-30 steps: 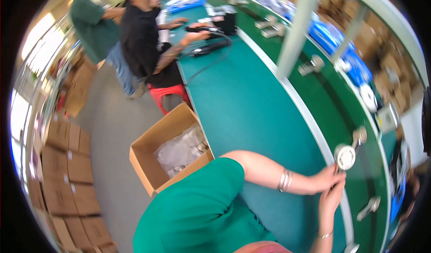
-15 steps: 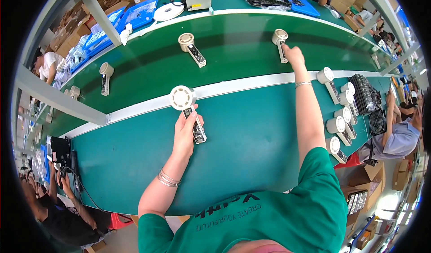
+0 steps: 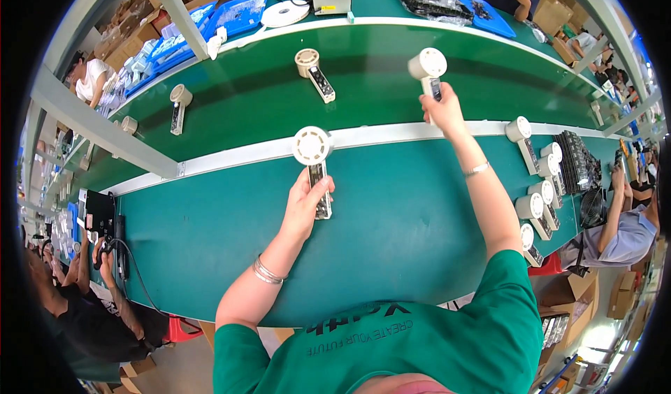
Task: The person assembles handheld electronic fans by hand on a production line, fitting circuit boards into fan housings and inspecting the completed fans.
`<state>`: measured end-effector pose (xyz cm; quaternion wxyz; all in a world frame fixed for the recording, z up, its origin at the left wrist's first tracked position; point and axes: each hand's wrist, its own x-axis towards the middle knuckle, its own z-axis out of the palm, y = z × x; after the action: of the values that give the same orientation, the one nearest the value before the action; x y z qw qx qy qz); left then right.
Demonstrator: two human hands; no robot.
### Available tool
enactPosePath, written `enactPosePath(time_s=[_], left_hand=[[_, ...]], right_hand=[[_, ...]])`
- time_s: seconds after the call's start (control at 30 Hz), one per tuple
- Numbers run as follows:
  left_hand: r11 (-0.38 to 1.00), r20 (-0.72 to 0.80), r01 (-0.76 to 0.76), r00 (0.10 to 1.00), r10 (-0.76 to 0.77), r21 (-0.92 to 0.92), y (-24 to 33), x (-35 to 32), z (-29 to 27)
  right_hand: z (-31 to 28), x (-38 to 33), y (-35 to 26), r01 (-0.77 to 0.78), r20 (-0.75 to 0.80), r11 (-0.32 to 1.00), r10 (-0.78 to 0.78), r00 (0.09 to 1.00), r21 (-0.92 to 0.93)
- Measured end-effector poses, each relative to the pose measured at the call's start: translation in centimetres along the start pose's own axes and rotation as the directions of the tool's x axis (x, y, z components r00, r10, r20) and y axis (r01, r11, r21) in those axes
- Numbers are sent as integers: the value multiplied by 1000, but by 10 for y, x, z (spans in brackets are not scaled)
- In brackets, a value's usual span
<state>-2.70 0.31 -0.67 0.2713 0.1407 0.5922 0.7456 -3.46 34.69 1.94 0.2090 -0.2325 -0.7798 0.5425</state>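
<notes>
My left hand (image 3: 302,206) is closed round the handle of a white handheld fan (image 3: 312,146), held above the green table with its round head up. The open handle shows a dark circuit board. Farther off to the right, my right hand (image 3: 446,111) grips the handle of a second white handheld fan (image 3: 428,64) over the green belt. Its head tilts toward me, and my fingers cover part of the handle. Another fan (image 3: 320,83) lies on the belt between my hands, and one more (image 3: 180,97) lies farther left.
Several similar fans (image 3: 529,206) stand in rows at the table's right, beside stacked black trays (image 3: 574,162). A white rail (image 3: 231,158) divides table from belt. A grey post (image 3: 105,132) rises at left. Co-workers sit at both sides; a black device (image 3: 96,211) with a cable is at left.
My right hand has taken hold of the fan on the belt and lifted it, drawing it slightly left. The fan in my left hand has turned more upright. The whole view has shifted a little.
</notes>
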Motion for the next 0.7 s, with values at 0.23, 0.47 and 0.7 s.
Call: enactPosePath(time_s=[0.23,0.47,0.7], left_hand=[[988,-13,13,1000,-15,-156,-9,-3,5],[979,-29,-2,1000,-4,-205,-9,-14,7],[979,-83,-136,989,124,-150,-24,-24,-9]], right_hand=[[21,-124,-41,-226,410,940,105,906,258],[52,-154,-30,-249,477,896,48,877,368],[70,-166,-18,-390,539,844,148,830,369]])
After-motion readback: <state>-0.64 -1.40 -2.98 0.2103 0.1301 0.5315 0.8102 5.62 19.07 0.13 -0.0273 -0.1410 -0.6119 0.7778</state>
